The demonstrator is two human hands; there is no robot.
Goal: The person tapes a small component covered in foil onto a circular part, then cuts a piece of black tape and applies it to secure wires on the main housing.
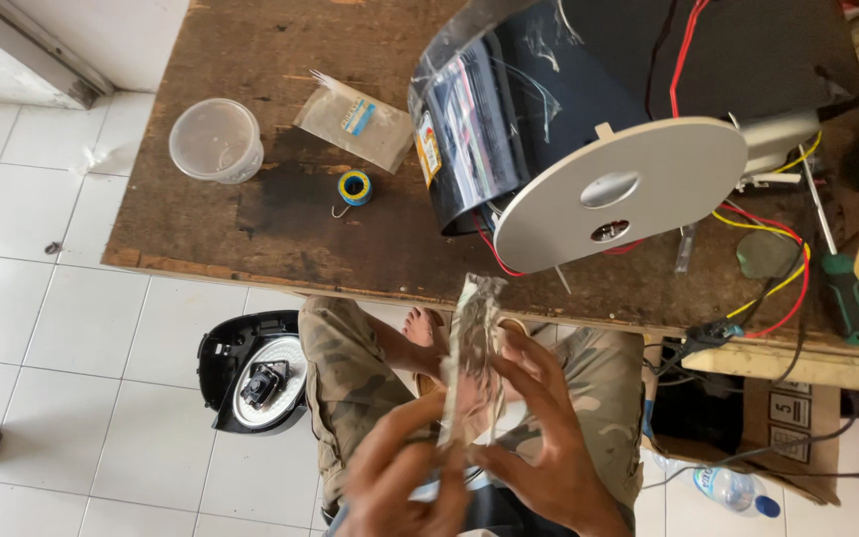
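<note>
Below the workbench edge [370, 288], over the lap, a crumpled silvery foil strip [473, 343] is held upright, long axis running away from the body toward the bench. Its lower end is pinched by the left hand [405, 477]; the right hand [549, 438] is closed on its side, slightly nearer. An overturned black rice cooker [589, 109] is seen beyond.

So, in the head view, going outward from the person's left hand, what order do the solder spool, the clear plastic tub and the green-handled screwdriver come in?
From the left hand:
1. Solder spool, on the bench, straight ahead of it.
2. Clear plastic tub, at the bench's far left corner.
3. Green-handled screwdriver, at the bench's right end.
</note>
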